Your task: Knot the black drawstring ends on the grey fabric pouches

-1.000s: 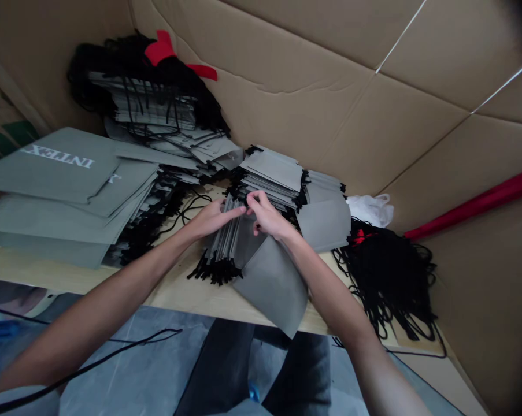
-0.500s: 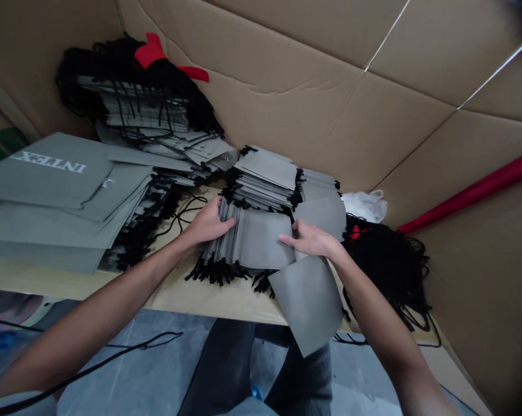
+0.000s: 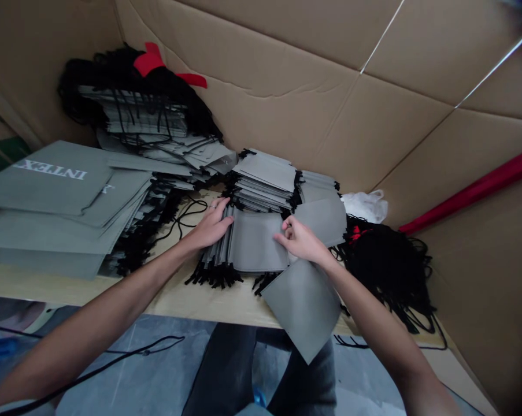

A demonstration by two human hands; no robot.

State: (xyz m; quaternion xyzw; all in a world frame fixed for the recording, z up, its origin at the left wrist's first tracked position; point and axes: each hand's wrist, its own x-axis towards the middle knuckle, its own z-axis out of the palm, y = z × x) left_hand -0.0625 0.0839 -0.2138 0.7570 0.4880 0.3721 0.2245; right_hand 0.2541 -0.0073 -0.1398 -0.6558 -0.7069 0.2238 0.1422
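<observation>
A row of grey pouches with black cord ends lies on the wooden table in front of me. My left hand rests at the row's left side, thumb and fingers apart around the upright pouches. At the right edge of the front pouch is my right hand, its fingers curled and the thumb touching or close to the edge; whether it grips anything is unclear. Below my right wrist a loose grey sheet hangs over the table's front edge. Another grey piece lies behind that hand.
Stacked grey pouches stand behind the row. Large grey INTEX bags fill the left, with a black-corded pile behind. On the right are a black cord heap and a clear plastic bag. Cardboard encloses the back.
The front pouch has shifted slightly left, against the row. My right hand has moved a little left and its fingers have curled more. The loose sheet has shifted slightly.
</observation>
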